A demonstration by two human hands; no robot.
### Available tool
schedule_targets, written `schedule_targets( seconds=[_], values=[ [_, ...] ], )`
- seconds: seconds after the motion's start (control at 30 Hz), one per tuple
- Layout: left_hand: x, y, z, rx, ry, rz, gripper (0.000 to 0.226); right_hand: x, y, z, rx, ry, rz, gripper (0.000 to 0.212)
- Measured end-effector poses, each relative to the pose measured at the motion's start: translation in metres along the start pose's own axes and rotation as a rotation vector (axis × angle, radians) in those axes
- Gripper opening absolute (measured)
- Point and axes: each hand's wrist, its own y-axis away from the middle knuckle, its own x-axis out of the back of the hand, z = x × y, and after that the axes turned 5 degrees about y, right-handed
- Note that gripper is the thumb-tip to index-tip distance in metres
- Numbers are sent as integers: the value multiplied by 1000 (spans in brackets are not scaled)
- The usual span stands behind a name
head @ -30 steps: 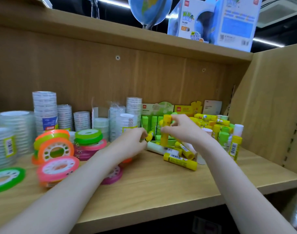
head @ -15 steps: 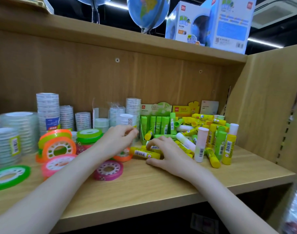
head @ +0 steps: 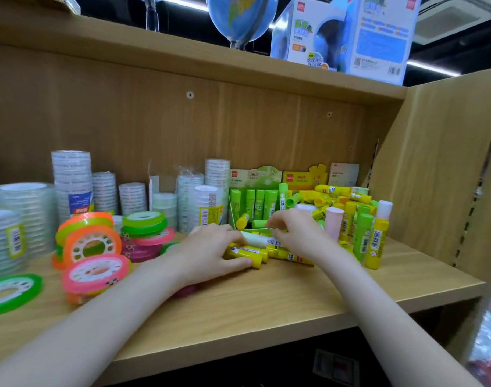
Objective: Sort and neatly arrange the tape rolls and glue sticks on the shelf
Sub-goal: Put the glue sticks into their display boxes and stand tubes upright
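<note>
My left hand grips two yellow glue sticks lying on the wooden shelf, thumb under them. My right hand hovers with curled fingers over a white glue stick; whether it pinches anything is unclear. Green glue sticks stand in a display box. More yellow sticks lie piled behind my right hand, and a few stand upright at the right. Coloured tape rolls lie at the left, with clear tape stacks behind them.
The shelf's side panel closes off the right, the back panel the rear. A globe and globe boxes stand on the shelf above. A green tape roll lies near the front edge at far left.
My left hand moved right from the tape rolls and took hold of yellow glue sticks. My right hand lifted off the lying sticks and curled its fingers above the white one.
</note>
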Motion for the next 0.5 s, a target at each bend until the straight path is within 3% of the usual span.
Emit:
schedule_targets(
  seconds=[0.2,0.3,0.4,0.5],
  values=[
    [-1,-3,1,-32,118,32,48,26,33,3,65,-34,276,23],
    [-1,-3,4,-47,149,73,66,48,43,15,69,-51,374,21],
    [-2,-3,10,-70,162,145,82,68,46,34,27,13,324,21],
    [-1,-12,22,-102,164,202,82,88,52,57,-54,115,198,22]
  ],
)
